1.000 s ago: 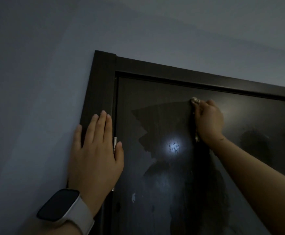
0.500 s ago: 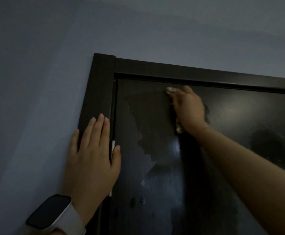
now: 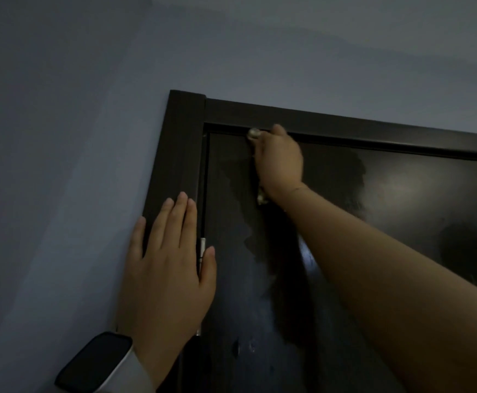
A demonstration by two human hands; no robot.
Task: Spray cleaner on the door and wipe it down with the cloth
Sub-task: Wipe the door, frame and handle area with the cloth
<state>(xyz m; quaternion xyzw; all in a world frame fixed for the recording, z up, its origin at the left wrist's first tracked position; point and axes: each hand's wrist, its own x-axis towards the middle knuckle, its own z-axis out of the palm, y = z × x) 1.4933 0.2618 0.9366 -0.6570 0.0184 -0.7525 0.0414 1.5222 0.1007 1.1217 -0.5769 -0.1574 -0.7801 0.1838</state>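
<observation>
The dark, glossy door [image 3: 402, 194], streaked with matte damp patches, sits in a squared dark frame [image 3: 186, 143] against a smooth pale wall [image 3: 61, 137]. The left hand [image 3: 166, 268] lies flat and spread across frame and door edge, holding nothing. The right hand [image 3: 278, 163] curls its fingers around a crumpled pale cloth [image 3: 253, 134] at the door's top edge.

The door frame [image 3: 345, 123] across the upper middle blocks any way upward. The door [image 3: 416, 188] lies open toward the right. A flat left hand [image 3: 166, 273] bars the lower left.
</observation>
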